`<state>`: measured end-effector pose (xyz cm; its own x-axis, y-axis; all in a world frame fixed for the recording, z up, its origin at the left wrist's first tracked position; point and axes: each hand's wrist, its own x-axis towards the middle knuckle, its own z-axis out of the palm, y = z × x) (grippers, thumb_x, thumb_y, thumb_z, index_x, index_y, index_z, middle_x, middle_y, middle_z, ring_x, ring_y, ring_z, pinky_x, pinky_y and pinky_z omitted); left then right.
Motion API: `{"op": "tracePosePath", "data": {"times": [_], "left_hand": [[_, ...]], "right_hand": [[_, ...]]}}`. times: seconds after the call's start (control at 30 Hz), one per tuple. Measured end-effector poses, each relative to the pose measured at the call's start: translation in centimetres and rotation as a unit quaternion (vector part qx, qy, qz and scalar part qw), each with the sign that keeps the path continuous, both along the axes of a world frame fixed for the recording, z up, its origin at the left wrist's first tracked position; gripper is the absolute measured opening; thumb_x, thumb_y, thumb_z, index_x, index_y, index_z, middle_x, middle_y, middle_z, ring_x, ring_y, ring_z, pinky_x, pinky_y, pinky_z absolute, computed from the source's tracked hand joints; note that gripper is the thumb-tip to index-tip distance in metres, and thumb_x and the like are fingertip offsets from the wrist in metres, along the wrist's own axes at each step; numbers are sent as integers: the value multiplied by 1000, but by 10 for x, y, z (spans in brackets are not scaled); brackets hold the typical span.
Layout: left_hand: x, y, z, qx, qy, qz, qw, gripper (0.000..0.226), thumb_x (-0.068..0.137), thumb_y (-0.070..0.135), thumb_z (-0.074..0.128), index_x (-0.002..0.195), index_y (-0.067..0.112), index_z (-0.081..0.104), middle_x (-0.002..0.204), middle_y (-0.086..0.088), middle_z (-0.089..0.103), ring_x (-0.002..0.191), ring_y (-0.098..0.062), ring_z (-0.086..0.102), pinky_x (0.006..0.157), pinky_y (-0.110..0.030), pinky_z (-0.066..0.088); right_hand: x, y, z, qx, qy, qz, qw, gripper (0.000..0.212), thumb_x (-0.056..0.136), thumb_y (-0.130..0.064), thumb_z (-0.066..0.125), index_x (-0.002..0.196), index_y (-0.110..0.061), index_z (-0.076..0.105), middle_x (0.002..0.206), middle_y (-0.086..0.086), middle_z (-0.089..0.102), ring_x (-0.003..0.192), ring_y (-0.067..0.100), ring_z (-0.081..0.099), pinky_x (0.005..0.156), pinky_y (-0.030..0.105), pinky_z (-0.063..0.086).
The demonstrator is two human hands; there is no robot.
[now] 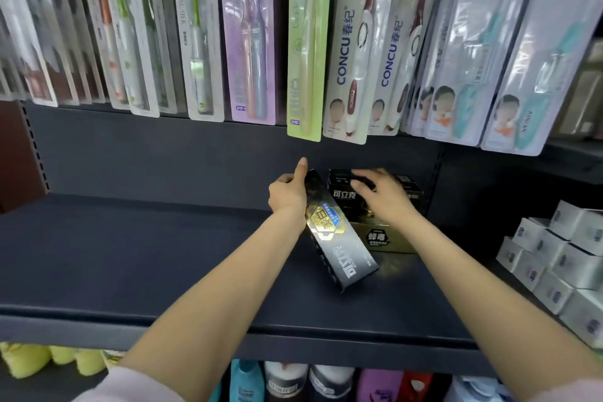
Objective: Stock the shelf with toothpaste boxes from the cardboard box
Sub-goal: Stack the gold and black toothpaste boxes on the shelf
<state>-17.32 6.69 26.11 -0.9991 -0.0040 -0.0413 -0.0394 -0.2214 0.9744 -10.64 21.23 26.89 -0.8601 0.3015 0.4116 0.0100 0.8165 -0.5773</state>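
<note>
The dark shelf is the landmark, a broad board mostly bare on its left half. Above it hang toothbrush packs, two reading "CONCU" with Chinese characters beside the word, and one further left reading what looks like "SPIRAL SILK". To the shelf's right sit white cartons, their print too small to read. At the back right of the shelf is the small stack of toothpaste boxes: a gold one at the bottom marked "蜂毒", black ones on top marked "可立克". The cardboard box is not in view.

The step in hand looks like placing: the left hand grips a black toothpaste box along its upper left edge, forefinger stretched up, fingers curled round the side. This box is tilted, its lower end on the shelf just left of the stack, and it also bears "可立克" and a gold emblem. The right hand lies on the stack's top box, fingers loosely bent over it, seemingly steadying it rather than clasping.

Next, I judge, the tilted box needs turning square with the stack and sliding against it
</note>
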Motion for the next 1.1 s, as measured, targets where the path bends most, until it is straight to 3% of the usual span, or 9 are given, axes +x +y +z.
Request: {"op": "tracePosePath", "data": {"times": [0.17, 0.27, 0.37, 0.43, 0.57, 0.67, 0.73, 0.87, 1.1], "left_hand": [[19, 7, 1, 55, 30, 17, 998, 40, 85, 54, 58, 70, 17, 58, 74, 0, 58, 83, -22, 58, 78, -32, 48], [32, 7, 0, 116, 22, -90, 989, 49, 82, 50, 65, 115, 18, 50, 112, -5, 60, 107, -25, 61, 94, -46, 51], [46, 6, -6, 8, -6, -257, 966, 70, 78, 42, 71, 130, 8, 39, 117, -13, 61, 106, -26, 63, 86, -43, 53], [56, 6, -7, -67, 30, -328, 942, 36, 87, 31, 65, 114, 10, 54, 98, -8, 66, 88, -20, 65, 79, -36, 53], [49, 2, -3, -238, 222, -267, 907, 33, 90, 24, 62, 121, 13, 60, 113, -7, 67, 104, -22, 63, 94, -31, 48], [41, 2, 12, -429, 322, -251, 806, 53, 91, 33, 59, 140, 23, 44, 135, -3, 55, 125, -22, 50, 100, -29, 37], [36, 7, 25, -532, 360, -244, 727, 58, 90, 43, 56, 144, 33, 35, 144, 3, 47, 133, -23, 40, 106, -42, 29], [32, 27, 37, -592, 414, -205, 661, 58, 91, 45, 53, 144, 40, 31, 147, 4, 41, 136, -26, 30, 106, -50, 22], [14, 36, 5, -658, 440, -117, 600, 58, 91, 30, 55, 144, 32, 31, 146, -1, 37, 132, -26, 35, 103, -46, 30]], "right_hand": [[46, -27, 7, -113, -107, 158, 975, 35, 85, -30, 67, 119, -26, 60, 103, -3, 68, 97, 15, 64, 90, 31, 51], [48, -22, 10, -154, -29, 112, 981, 34, 83, -20, 70, 117, -17, 63, 103, 10, 70, 93, 24, 68, 87, 37, 54], [46, -18, 6, -221, 42, 51, 973, 34, 88, -25, 64, 119, -11, 59, 110, 7, 67, 94, 18, 64, 85, 30, 51], [44, -17, 2, -243, 44, 7, 969, 43, 89, -30, 62, 124, -8, 52, 121, 8, 60, 103, 19, 59, 90, 30, 47], [55, -14, 5, -24, 55, -128, 990, 85, 78, -27, 75, 142, -8, 23, 138, 20, 31, 127, 33, 38, 99, 36, 38], [62, -5, 8, 195, 76, -149, 966, 113, 68, -26, 82, 150, -25, 4, 148, 15, 18, 136, 31, 23, 104, 42, 39], [60, 6, 8, 280, 19, -105, 954, 98, 74, -29, 77, 149, -28, 15, 150, 7, 24, 138, 28, 26, 111, 41, 31], [52, 21, 5, 286, -14, -98, 953, 61, 84, -26, 66, 139, -23, 40, 136, 1, 46, 124, 24, 42, 105, 37, 35], [35, 40, -17, 249, -68, -138, 956, 57, 90, -17, 58, 143, -23, 38, 144, 3, 37, 129, 26, 38, 104, 36, 39]]}}
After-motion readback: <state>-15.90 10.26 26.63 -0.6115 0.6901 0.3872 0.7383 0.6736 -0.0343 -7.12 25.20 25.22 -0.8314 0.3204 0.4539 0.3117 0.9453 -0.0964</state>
